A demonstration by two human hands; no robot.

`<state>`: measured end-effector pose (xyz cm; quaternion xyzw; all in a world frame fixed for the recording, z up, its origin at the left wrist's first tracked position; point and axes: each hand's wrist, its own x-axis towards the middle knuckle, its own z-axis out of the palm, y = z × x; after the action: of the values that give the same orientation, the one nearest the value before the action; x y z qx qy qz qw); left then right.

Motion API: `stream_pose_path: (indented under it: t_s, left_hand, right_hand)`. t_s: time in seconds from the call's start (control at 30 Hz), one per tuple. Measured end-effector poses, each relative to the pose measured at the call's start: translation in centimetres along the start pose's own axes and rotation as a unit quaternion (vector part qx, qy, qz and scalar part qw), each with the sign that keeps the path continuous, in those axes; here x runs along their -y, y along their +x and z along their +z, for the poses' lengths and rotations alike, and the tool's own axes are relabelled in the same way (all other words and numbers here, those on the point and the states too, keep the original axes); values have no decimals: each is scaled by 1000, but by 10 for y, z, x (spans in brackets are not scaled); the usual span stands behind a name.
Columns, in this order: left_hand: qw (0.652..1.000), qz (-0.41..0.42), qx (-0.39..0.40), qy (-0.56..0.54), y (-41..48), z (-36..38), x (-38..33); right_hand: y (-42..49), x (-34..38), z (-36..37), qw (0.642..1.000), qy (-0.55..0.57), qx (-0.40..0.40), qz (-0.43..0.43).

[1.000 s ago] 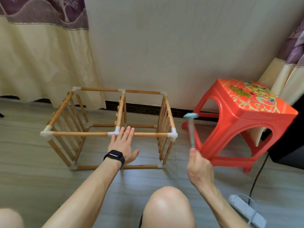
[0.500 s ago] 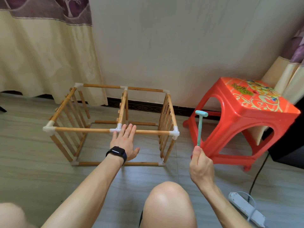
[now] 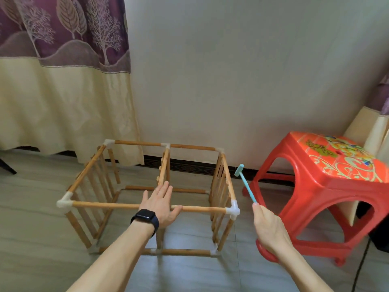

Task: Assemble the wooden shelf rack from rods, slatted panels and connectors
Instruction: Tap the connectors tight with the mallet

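Note:
The wooden shelf rack (image 3: 109, 205) stands on the floor as a box frame of rods joined by white corner connectors (image 3: 234, 210), with slatted panels at its left and right ends and a middle divider. My left hand (image 3: 161, 204), with a black watch on the wrist, lies flat and open on the front top rod at its middle joint. My right hand (image 3: 268, 227) is to the right of the rack, shut on the handle of a small teal hammer (image 3: 245, 182). The hammer head points up and left, just beside the rack's right panel.
A red plastic stool (image 3: 328, 186) stands right of the rack, close to my right hand. A curtain (image 3: 63, 91) hangs behind the rack's left end and the wall runs along the back. A dark cable (image 3: 360, 262) lies at the lower right.
The view tilted up, so the rack and hands sit lower in the frame. The hammer has tipped from upright to leaning left toward the rack's right panel. My left hand stays on the front rod.

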<state>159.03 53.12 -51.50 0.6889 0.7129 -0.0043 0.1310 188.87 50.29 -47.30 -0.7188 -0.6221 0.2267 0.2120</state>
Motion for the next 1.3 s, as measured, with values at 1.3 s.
stream_pose_path:
  t_s: [1.3]
  left_hand:
    - [995,-71,-67,-11,99,17,18]
  right_hand:
    - [226,63,55,992,-120,6,44]
